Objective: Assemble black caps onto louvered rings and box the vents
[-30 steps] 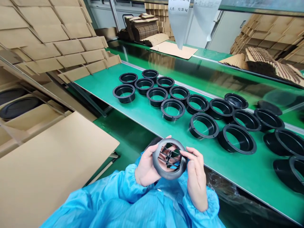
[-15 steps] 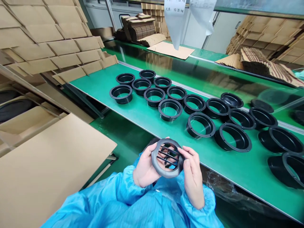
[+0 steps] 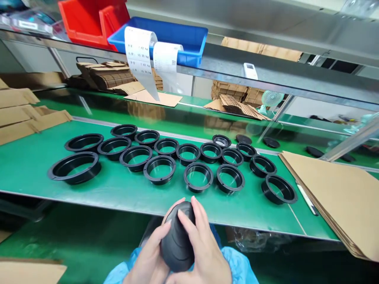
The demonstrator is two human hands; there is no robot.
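Observation:
A round black air vent (image 3: 177,240) is gripped between my two hands, in front of the bench's near edge. Its slats now look closed, making a nearly solid dark face. My left hand (image 3: 152,252) wraps around its left side, thumb on the rim. My right hand (image 3: 203,244) holds the right side, with fingertips pressing on the face. Beyond them on the green bench top stand several black flanged rings (image 3: 199,177), openings upward, in loose rows.
Cardboard sheets (image 3: 334,197) lie at the right beside a white pen (image 3: 308,200). Cardboard dividers (image 3: 17,114) stand at the left. A shelf overhead holds a red bin (image 3: 89,23), a blue tray (image 3: 189,59) and hanging paper slips (image 3: 140,55). Black discs (image 3: 271,142) lie behind the rings.
My view has swung right and up, bringing the shelf in. The vent, open-slatted before, now shows a nearly closed face and is turned more on edge. Both hands still hold it.

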